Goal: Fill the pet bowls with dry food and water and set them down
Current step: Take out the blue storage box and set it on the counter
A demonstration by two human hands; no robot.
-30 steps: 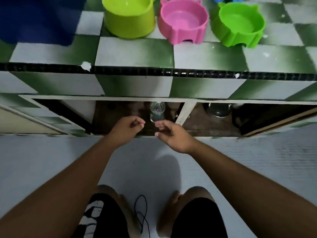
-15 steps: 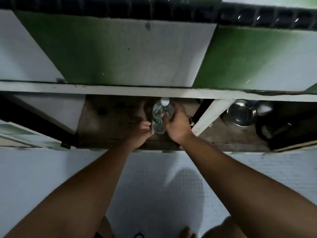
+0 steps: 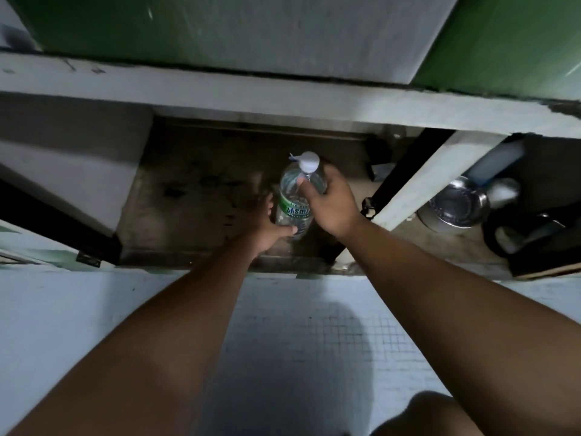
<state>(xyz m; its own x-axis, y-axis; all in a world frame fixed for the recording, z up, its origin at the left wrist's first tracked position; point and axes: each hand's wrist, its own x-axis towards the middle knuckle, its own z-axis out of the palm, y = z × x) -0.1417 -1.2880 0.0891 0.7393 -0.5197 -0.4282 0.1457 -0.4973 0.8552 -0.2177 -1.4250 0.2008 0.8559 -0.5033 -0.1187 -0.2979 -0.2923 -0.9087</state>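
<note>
- Right hand (image 3: pixel 333 204): fingers wrapped round the shoulder of the bottle (image 3: pixel 290 184), thumb pressed on the near side just under the cap (image 3: pixel 309 162). Snug grip, nothing else in it.
- Left hand (image 3: pixel 264 223): cups the lower body, thumb lying across the front below the label (image 3: pixel 297 210). The other fingers are hidden behind, so can't say how tight they curl.
- Bottle's on the dark shelf (image 3: pixel 195 196) under the counter, just left of the white divider (image 3: pixel 418 190). There's a steel pot (image 3: pixel 456 206) in the next bay.
- My guess: thin clear plastic, looks pretty full, so heavyish and squishy. Squeeze hard and it'll dent. Neck plus low body seems the sane hold, cap on.
- Both arms reach forward and down, wrists converging on the bottle.
</note>
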